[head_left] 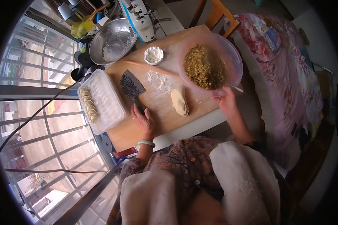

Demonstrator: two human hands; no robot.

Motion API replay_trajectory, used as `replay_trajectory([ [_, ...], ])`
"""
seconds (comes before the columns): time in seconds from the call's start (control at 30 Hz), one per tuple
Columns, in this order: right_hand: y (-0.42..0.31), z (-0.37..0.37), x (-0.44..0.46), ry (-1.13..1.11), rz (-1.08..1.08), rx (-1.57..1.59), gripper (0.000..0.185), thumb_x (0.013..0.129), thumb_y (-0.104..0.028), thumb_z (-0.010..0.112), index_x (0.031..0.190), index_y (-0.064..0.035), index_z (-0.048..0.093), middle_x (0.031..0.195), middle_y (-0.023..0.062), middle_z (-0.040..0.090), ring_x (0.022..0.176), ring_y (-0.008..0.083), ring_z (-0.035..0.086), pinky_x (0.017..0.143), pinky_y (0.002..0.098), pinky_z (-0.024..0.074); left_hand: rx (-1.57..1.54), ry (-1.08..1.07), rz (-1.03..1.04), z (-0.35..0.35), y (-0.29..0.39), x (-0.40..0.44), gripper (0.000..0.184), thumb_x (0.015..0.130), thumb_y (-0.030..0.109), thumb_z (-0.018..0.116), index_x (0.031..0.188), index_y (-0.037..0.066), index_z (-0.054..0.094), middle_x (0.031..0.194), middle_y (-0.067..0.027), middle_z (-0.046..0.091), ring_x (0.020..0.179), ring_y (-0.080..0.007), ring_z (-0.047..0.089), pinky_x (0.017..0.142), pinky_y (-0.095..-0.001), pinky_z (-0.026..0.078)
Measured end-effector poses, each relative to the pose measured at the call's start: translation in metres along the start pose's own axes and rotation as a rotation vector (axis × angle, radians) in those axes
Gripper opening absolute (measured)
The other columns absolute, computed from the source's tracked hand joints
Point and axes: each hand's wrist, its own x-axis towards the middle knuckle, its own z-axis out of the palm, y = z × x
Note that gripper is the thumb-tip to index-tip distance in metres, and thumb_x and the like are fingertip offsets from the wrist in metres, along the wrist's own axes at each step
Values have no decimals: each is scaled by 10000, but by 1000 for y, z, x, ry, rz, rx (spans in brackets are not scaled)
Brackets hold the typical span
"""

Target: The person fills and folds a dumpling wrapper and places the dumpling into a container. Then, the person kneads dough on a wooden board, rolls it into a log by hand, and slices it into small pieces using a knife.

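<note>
My left hand (142, 120) rests on the wooden board (120, 135), its fingers apart around the end of the handle of a dark, speckled cleaver (130, 83), which lies flat. My right hand (227, 102) is closed on the near rim of a translucent pink bowl (234, 63) of chopped greenish-brown filling (202, 69). A spoon handle (234, 88) sticks out over the rim beside my fingers. Between my hands lies an oblong lump of pale dough (180, 102).
A rolling pin (150, 68), loose flour (158, 80) and a small bowl of flour (153, 55) are on the board. At left, a white tray (118, 112) holds a row of dumplings (88, 104). Behind are a steel basin (112, 41) and a white-and-blue machine (142, 22). A chair (215, 17) stands beyond.
</note>
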Motion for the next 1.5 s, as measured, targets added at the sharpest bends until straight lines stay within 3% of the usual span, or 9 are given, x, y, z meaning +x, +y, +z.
replay_trajectory([
  [0.53,-88,34,176,-151,88,-323,208,896,-165,525,944,21,604,941,248,719,854,336,722,796,427,592,76,-21,-37,-6,9,2,774,878,379,674,1455,-8,333,1425,-270,415,1285,-449,431,1058,-509,363],
  [0.7,-86,17,193,-140,60,-330,346,968,-323,546,1059,8,587,906,210,716,843,322,715,792,411,593,107,3,-48,-2,9,-1,845,819,353,738,1465,8,317,1421,-265,420,1281,-448,432,1056,-508,370],
  [0.87,-44,44,102,86,-6,-221,548,994,-513,509,1168,3,575,986,155,688,853,254,683,798,376,578,85,1,-117,-1,9,-2,850,794,332,756,1467,32,331,1435,-232,422,1278,-427,441,1047,-499,387],
  [0.93,-7,-7,98,-134,-1,-442,478,1012,-445,516,1186,-4,581,1014,152,679,881,251,671,799,373,566,78,18,-100,0,7,-1,821,808,302,750,1464,28,339,1424,-238,433,1269,-425,453,1050,-488,390],
  [1.0,24,36,62,-87,-82,-861,372,1005,-342,554,1176,-14,597,1001,137,677,887,253,661,775,372,551,55,-3,-119,-5,10,-1,800,824,269,742,1459,5,333,1405,-258,446,1275,-434,447,1077,-474,371],
  [1.1,60,77,78,-380,-657,-1444,265,961,-220,593,1142,-26,613,1015,141,665,904,295,652,791,399,532,19,12,-134,-7,9,1,750,852,258,726,1448,-1,351,1402,-261,448,1279,-432,442,1079,-473,369],
  [1.17,76,114,88,-461,-831,-1698,292,918,-179,600,1180,-50,601,1101,155,636,1014,349,612,875,437,495,10,17,-136,-7,9,-5,734,861,260,721,1444,-1,359,1402,-259,449,1275,-432,445,1077,-473,371],
  [1.37,106,161,120,-441,-639,-2105,316,916,-159,566,1210,-43,568,1198,180,589,1154,375,534,977,473,431,6,16,-132,-5,5,-2,738,862,279,720,1451,17,361,1387,-248,470,1238,-428,476,1042,-475,393],
  [1.5,113,160,129,-466,-664,-1983,289,930,-161,521,1170,-3,553,1131,235,605,1078,411,571,929,488,459,-16,19,-134,-5,1,-1,751,856,295,718,1461,35,359,1374,-242,492,1219,-421,494,1016,-479,402],
])
